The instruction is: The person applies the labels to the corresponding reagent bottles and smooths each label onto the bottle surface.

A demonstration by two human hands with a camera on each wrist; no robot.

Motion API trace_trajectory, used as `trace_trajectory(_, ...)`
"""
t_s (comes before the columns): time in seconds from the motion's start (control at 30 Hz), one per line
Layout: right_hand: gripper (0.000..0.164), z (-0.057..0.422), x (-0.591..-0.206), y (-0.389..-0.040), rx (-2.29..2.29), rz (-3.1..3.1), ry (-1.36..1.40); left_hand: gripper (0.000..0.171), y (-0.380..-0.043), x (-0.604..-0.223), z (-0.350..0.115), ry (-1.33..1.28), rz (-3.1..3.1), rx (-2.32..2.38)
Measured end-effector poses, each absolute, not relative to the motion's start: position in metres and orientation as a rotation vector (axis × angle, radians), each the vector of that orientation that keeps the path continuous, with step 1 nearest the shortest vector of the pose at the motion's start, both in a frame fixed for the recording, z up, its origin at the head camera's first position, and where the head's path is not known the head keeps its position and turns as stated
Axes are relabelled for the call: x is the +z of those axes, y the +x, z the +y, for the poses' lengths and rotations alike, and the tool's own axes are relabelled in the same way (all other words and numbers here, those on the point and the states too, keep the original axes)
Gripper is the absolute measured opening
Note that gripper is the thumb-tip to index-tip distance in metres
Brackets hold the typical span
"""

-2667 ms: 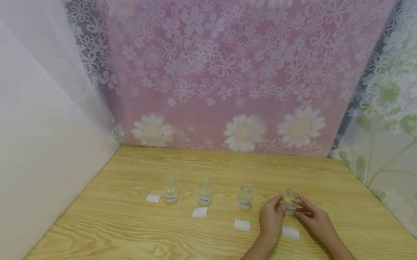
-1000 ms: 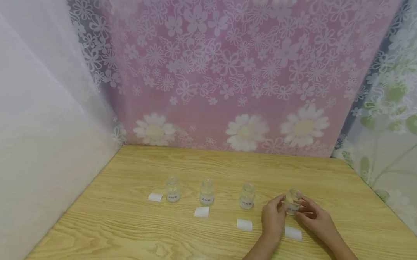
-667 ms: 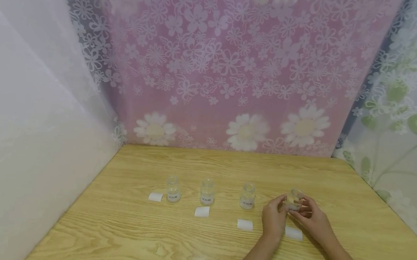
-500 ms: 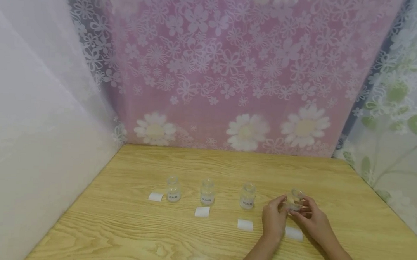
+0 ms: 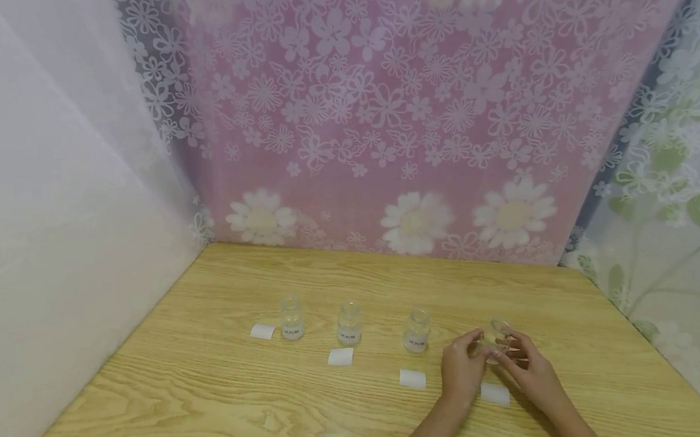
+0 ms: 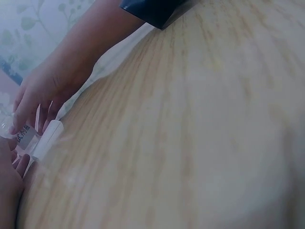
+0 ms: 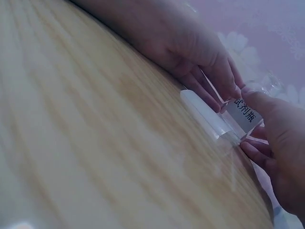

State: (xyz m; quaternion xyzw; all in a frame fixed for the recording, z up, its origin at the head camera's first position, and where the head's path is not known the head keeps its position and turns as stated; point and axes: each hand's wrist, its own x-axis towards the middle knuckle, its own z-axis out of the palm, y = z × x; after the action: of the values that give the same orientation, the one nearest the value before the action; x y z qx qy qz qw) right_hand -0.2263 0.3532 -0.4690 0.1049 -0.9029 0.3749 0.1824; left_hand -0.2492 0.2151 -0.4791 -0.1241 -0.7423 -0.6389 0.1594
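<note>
A small clear glass reagent bottle (image 5: 501,327) with a printed white label stands between both hands at the right of the table. My left hand (image 5: 461,370) grips its left side with fingers and thumb. From the right, my right hand (image 5: 533,376) holds it too, its thumb lying across the front and partly covering the label. In the right wrist view the bottle's label (image 7: 247,114) shows dark printed characters near the thumbs. A white paper slip (image 5: 495,395) lies on the table just in front of this bottle.
Three similar labelled bottles stand in a row to the left: one nearest (image 5: 417,329), one in the middle (image 5: 349,323), one farthest (image 5: 292,318). Each has a white slip nearby, such as the leftmost slip (image 5: 262,332). A flowered pink curtain (image 5: 354,114) hangs behind the wooden table (image 5: 231,396).
The right thumb has moved left across the front of the held bottle, over its label. The bottle looks more tilted than before. The other bottles and slips stay put.
</note>
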Motion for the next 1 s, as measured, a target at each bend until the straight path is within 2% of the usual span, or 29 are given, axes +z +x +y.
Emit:
trace_trajectory(0.53, 0.038, 0.359, -0.466, -0.223, 1.039, -2.528, 0.391, 0.024, -0.249, -0.479, 0.215, -0.345, -2.099, -1.931)
trace_trajectory(0.8, 0.037, 0.369, -0.471, -0.226, 1.315, -2.418, 0.562, 0.024, -0.250, -0.478, 0.214, -0.336, -2.112, -1.931)
trace_trajectory(1.0, 0.036, 0.371, -0.472, -0.227, 1.321, -2.405, 0.550, 0.027, -0.250, -0.479, 0.215, -0.361, -2.145, -1.862)
